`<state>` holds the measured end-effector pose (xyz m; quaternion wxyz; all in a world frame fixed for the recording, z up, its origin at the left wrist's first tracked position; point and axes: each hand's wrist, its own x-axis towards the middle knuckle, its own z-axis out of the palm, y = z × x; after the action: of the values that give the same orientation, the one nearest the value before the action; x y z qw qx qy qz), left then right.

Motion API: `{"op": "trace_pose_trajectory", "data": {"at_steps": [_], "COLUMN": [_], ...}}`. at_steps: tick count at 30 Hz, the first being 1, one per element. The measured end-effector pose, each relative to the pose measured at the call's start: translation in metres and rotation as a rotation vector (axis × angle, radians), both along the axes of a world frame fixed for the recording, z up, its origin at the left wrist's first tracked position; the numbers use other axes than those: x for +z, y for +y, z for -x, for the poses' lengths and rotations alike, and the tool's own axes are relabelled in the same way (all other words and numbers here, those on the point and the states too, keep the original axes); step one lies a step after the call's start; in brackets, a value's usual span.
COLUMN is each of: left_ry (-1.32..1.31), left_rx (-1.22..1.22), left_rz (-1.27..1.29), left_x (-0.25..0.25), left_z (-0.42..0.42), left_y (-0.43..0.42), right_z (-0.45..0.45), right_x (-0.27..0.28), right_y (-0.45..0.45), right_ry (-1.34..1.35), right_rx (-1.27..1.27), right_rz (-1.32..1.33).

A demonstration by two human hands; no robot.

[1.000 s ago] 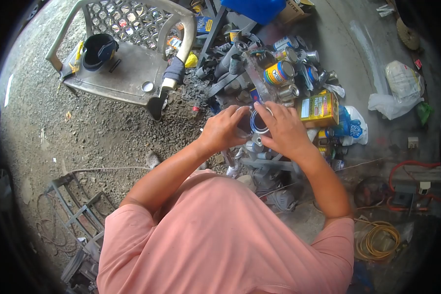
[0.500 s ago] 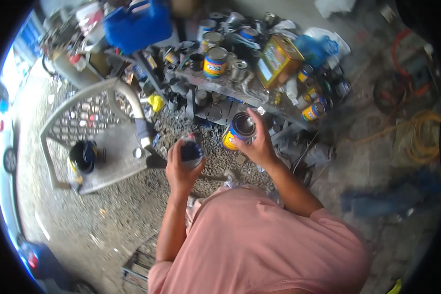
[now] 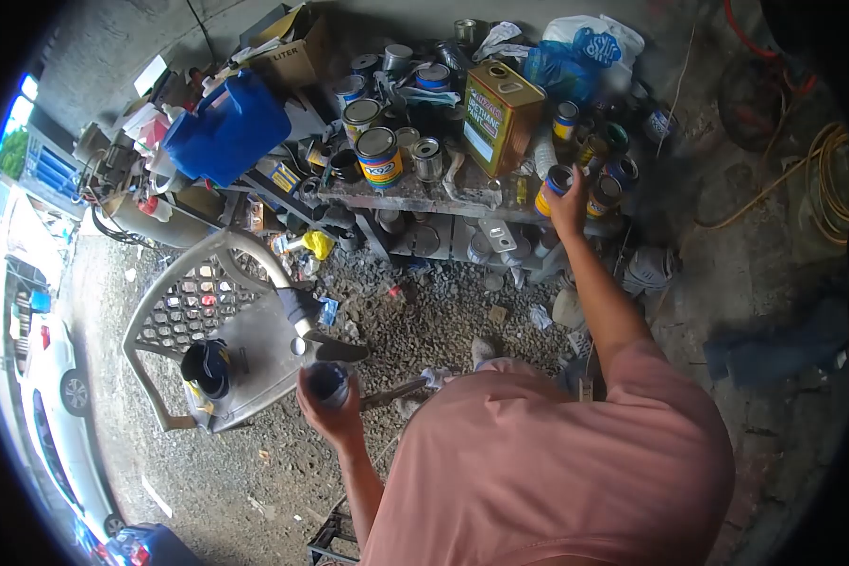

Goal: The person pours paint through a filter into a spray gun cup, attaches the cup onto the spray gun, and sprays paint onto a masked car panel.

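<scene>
My left hand (image 3: 335, 420) is wrapped round a small cup (image 3: 328, 384) with dark contents, held low over the gravel beside the chair. Stretched out to the right end of the workbench, my right hand (image 3: 568, 209) grips a small blue-and-yellow paint can (image 3: 557, 177). Similar small cans, such as one with a yellow label (image 3: 605, 193), stand close beside it. A tall rectangular metal tin (image 3: 500, 118) is just left of that hand. Whether the can's base rests on the bench, I cannot tell.
The cluttered workbench (image 3: 415, 196) carries several paint cans, including a K92 can (image 3: 379, 158). A plastic chair (image 3: 264, 363) at the left holds a dark bucket (image 3: 206, 368). A blue jerrycan (image 3: 226, 127) stands behind it. A yellow hose (image 3: 825, 184) lies coiled at the right.
My right hand has carried the can from in front of my body out to the bench's right end. My left hand still holds the cup, now lower in view. The view has shifted.
</scene>
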<state>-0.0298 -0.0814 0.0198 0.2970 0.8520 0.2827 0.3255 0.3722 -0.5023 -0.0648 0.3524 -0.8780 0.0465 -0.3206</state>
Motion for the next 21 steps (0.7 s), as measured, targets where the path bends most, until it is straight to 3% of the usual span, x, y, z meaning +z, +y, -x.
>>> {"op": "trace_pose_trajectory", "data": {"at_steps": [2, 12, 16, 19, 21], "left_ry": [-0.013, -0.011, -0.088, -0.068, -0.018], "left_rx": [0.045, 0.163, 0.157, 0.186, 0.207], "left_rz": [0.027, 0.065, 0.115, 0.096, 0.045], "left_x": [-0.003, -0.002, -0.015, -0.01, -0.009], "left_z": [0.004, 0.02, 0.026, 0.03, 0.034], "left_y": [-0.001, -0.001, 0.012, 0.015, 0.022], "right_z": [-0.018, -0.025, 0.022, 0.097, 0.124], "right_x": [-0.011, -0.019, -0.014, -0.017, -0.017], "right_y": [-0.004, -0.005, -0.006, 0.018, 0.054], "right_ry": [0.07, 0.081, -0.07, -0.031, -0.044], "right_rx": [-0.018, -0.054, -0.01, 0.026, 0.355], "right_rz": [-0.056, 0.197, 0.106, 0.174, 0.02]}}
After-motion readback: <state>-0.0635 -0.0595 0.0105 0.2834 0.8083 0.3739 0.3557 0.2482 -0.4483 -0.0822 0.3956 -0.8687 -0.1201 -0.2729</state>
